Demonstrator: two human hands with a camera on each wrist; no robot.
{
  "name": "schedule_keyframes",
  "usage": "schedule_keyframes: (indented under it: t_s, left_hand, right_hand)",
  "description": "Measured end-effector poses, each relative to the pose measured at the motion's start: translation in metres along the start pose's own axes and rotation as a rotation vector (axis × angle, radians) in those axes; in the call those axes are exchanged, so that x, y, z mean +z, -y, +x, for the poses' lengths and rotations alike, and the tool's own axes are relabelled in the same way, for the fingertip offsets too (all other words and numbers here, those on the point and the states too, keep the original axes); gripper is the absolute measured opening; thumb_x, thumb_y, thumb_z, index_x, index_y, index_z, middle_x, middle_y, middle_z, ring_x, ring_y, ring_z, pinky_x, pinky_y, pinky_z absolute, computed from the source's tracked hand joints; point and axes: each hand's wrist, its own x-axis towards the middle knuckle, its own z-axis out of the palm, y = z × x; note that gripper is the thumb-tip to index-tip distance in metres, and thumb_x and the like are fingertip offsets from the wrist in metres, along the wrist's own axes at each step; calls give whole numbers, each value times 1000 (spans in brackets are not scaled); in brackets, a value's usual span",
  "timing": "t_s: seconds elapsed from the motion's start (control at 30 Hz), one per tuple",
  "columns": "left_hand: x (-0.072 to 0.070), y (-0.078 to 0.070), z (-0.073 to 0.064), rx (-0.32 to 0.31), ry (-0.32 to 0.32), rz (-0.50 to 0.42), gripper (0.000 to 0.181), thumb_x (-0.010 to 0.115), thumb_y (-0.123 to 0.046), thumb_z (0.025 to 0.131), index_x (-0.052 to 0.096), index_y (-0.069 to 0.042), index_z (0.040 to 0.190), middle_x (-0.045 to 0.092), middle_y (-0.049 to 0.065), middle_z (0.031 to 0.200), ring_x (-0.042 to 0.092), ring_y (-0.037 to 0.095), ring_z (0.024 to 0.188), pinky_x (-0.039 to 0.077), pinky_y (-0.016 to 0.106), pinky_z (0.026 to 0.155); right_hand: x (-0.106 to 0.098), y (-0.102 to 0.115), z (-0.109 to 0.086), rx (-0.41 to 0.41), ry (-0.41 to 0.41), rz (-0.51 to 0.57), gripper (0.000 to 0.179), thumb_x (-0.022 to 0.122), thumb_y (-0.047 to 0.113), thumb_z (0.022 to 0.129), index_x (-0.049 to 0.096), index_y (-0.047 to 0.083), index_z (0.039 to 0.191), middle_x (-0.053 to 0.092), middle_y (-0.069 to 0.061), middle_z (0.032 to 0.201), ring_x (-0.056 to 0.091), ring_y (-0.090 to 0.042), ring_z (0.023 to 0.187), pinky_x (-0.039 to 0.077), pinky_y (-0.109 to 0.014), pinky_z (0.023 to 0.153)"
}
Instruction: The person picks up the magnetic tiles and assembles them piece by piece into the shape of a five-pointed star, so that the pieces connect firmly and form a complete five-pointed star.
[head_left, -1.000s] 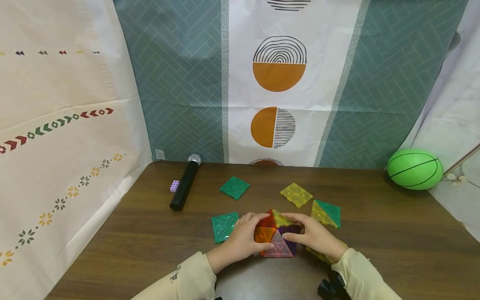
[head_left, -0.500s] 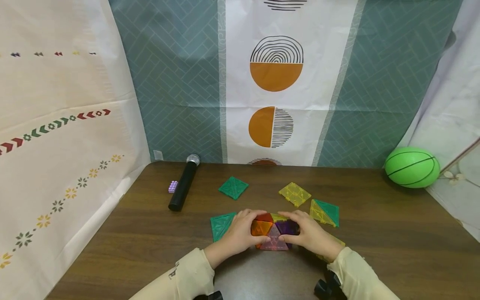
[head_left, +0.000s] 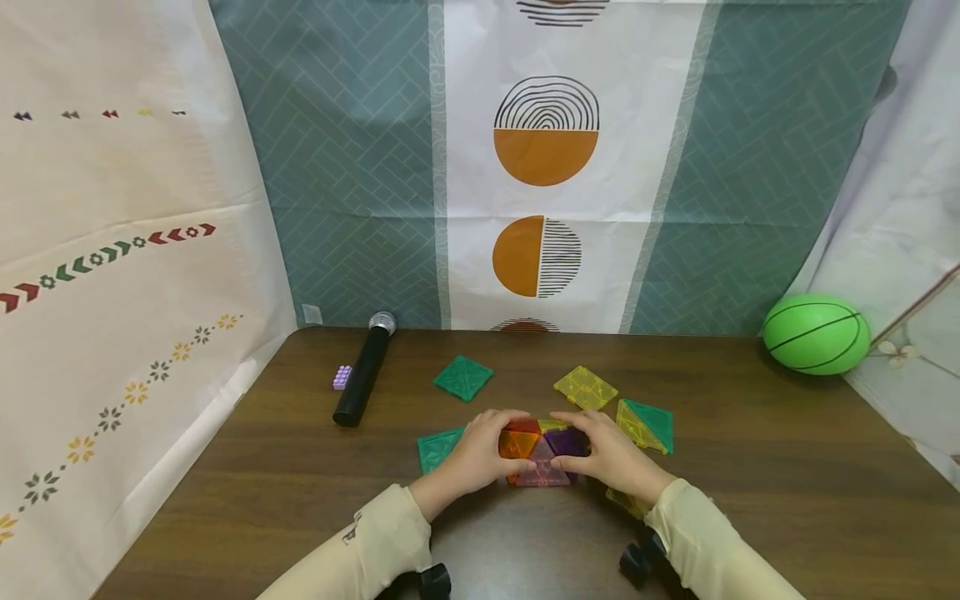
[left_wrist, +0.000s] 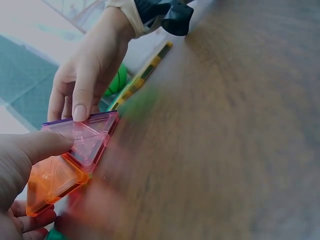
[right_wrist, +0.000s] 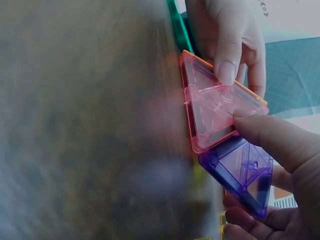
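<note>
Between the two hands is a low, dome-like shape of joined magnetic tiles: pink (head_left: pixel 543 472), orange (head_left: pixel 517 444), purple (head_left: pixel 567 442), red (head_left: pixel 524 425) and yellow (head_left: pixel 553 425) triangles. My left hand (head_left: pixel 477 452) grips its left side, thumb at the pink tile and fingers behind the orange one, as the left wrist view shows. From the other side my right hand (head_left: pixel 613 452) holds it, thumb on the pink tile (right_wrist: pixel 212 102) and fingers behind the purple tile (right_wrist: pixel 242 170). The pink tile's lower edge is at or just above the tabletop; the shape's far side is mostly hidden.
Green tiles lie behind (head_left: pixel 463 377) and left (head_left: pixel 437 450) of the hands. A yellow tile (head_left: pixel 586 388) and a yellow-green pair (head_left: pixel 647 425) lie back right; another yellow tile (head_left: pixel 626 502) is under the right wrist. A microphone (head_left: pixel 366 371), purple brick (head_left: pixel 342 377) and green ball (head_left: pixel 817 334) stand farther off.
Both hands have moved the joined tiles a little away from the body, toward the back of the table. The shape looks more foreshortened than before. The grip stays, and the head view has shifted slightly.
</note>
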Motion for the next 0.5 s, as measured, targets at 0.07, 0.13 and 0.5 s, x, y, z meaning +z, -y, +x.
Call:
schedule_keyframes:
  t_s: [0.07,0.13,0.5]
  left_hand:
    - [0,1,2,1,0,-1,61,80,-32,78,55,-15,132,60,8,121,54,24,105,47,40,85]
    - [0,3,3,4,0,5,61,79,-34,79,55,-15,132,60,8,121,54,23,104,46,41,86]
    - [0,6,6,29,-16,42,56,76,-35,82,58,-12,130,57,10,130,51,30,121,36,53,106]
  right_hand:
    - [-1,0,2,-1,-1,-1,67,71,47,82,52,17,138,57,-12,132,52,-33,118,47,-56,94]
    - [-1,0,4,-10,-3,-7,66,71,46,83,52,15,138,57,-13,130,53,-34,117,47,-56,94]
    - [0,-3,8,-35,-4,-49,59,69,44,86,56,13,134,58,-14,131,51,-36,121,44,-58,99]
